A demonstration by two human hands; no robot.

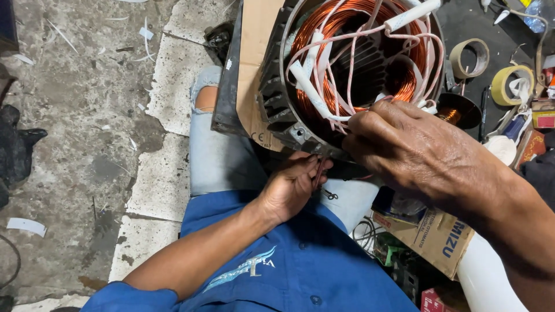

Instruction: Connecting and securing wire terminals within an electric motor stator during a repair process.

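A dark finned electric motor stator (277, 98) rests against my knees, its bore packed with copper windings (324, 34) and laced with white sleeved leads (306, 86) and pink cord. My right hand (416, 150) lies over the near rim of the housing, fingers curled onto the cords and coil edge. My left hand (292, 185) is below the housing, fingers pinched on a thin reddish strand (319, 170) hanging from the winding. What lies under my right palm is hidden.
A cardboard sheet (254, 63) sits behind the stator. Two rolls of tape (469, 58) (511, 84) lie at the right, beside a small copper coil (459, 110) and pens. A cardboard box (436, 234) and small parts sit by my right side. Cracked concrete floor (87, 115) spreads left.
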